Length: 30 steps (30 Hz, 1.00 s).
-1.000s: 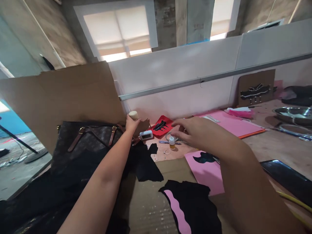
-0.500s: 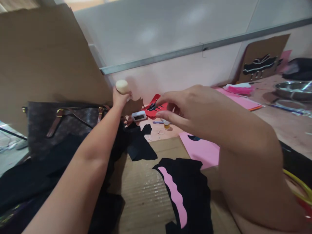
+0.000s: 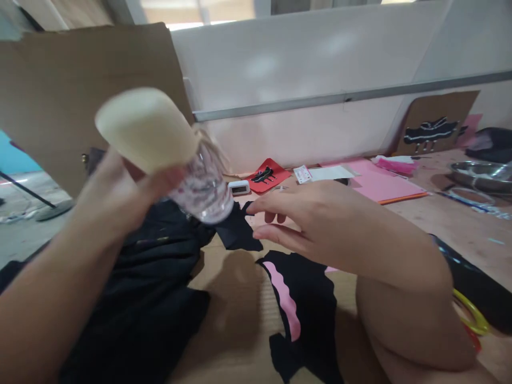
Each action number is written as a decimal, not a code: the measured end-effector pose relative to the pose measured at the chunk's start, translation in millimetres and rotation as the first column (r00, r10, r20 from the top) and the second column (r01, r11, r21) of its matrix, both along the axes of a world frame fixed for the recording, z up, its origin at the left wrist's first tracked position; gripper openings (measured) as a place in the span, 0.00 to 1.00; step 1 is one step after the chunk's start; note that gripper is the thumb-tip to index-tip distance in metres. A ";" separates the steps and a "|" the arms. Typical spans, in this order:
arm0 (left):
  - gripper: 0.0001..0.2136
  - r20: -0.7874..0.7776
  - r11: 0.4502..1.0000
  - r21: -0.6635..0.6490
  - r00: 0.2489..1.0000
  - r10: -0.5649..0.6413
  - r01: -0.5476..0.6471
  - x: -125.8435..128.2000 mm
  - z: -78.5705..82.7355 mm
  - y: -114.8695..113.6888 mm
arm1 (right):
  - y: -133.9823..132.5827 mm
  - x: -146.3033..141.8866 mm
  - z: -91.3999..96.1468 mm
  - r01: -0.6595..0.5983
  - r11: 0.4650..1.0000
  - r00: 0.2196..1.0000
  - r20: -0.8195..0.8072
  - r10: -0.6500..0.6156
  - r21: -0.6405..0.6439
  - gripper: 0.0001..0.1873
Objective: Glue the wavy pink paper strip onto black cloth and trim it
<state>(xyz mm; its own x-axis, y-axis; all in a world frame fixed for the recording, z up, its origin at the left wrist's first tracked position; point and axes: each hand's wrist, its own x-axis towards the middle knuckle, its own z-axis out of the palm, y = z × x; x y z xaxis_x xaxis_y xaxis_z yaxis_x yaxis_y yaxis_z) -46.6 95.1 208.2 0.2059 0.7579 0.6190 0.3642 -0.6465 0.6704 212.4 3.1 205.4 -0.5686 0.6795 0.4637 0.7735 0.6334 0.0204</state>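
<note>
Cardboard (image 3: 230,325) below; left hand (image 3: 124,197) grips tilted bottle (image 3: 202,184), right hand (image 3: 312,221) half-curled.

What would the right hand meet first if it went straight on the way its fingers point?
Likely the clear bottle in the left hand; depth is unclear, so the right hand might pass behind it, over the black scrap.

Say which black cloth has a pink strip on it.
The near cloth, below the right hand in view: the pink strip runs along its left edge. The far cloth and the heap at left show none.
</note>
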 end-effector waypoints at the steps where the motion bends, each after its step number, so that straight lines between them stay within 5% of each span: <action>1: 0.32 -0.008 0.997 -0.030 0.998 -0.068 0.067 -5.6 -15.7 -12.6 | -1.4 -3.9 0.1 -0.019 0.999 1.000 0.012 0.019 -0.026 0.12; 5: 0.38 -0.005 0.906 -0.381 0.979 -0.203 0.186 -19.4 -84.2 -36.3 | 1.0 -18.9 -1.6 -0.055 0.984 0.994 0.086 0.071 -0.171 0.11; 8: 0.38 0.016 0.884 -0.432 0.981 -0.191 0.180 -23.3 -118.2 -33.2 | 11.1 -21.5 -16.1 -0.039 0.940 0.994 0.084 0.072 -0.338 0.11; 11: 0.42 0.074 0.889 -0.420 0.983 -0.170 0.185 -25.1 -137.0 -24.1 | 21.9 -12.7 -48.7 0.003 0.828 1.000 0.019 0.009 -0.560 0.12; 17: 0.48 0.158 0.870 -0.397 0.956 -0.248 0.292 -22.0 -169.9 -18.2 | 19.8 9.1 -126.7 0.112 0.757 0.989 0.000 -0.147 -0.644 0.24; 20: 0.47 0.178 0.855 -0.396 0.941 -0.287 0.336 -19.5 -179.4 -18.1 | 15.7 10.2 -145.4 0.105 0.735 0.982 -0.045 -0.181 -0.670 0.12; 24: 0.46 0.187 0.850 -0.390 0.934 -0.303 0.354 -19.6 -181.7 -17.7 | 13.4 4.9 -136.9 0.042 0.711 0.976 -0.124 -0.180 -0.702 0.06; 29: 0.43 0.182 0.857 -0.367 0.932 -0.314 0.361 -22.3 -184.2 -17.1 | -15.0 -5.5 -84.6 0.016 0.684 0.953 -0.197 -0.232 -0.729 0.08; 30: 0.43 0.179 0.860 -0.361 0.932 -0.315 0.360 -22.6 -185.0 -16.5 | -23.2 -6.6 -72.9 -0.020 0.632 0.931 -0.246 -0.271 -0.775 0.09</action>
<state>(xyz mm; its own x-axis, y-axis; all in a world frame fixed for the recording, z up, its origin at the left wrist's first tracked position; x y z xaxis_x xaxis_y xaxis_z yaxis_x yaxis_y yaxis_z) -69.2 78.6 23.2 0.4397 0.8356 0.3294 0.0801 -0.4018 0.9122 205.8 -20.1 132.5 -0.3735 0.9203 -0.1165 0.7145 0.2053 -0.6689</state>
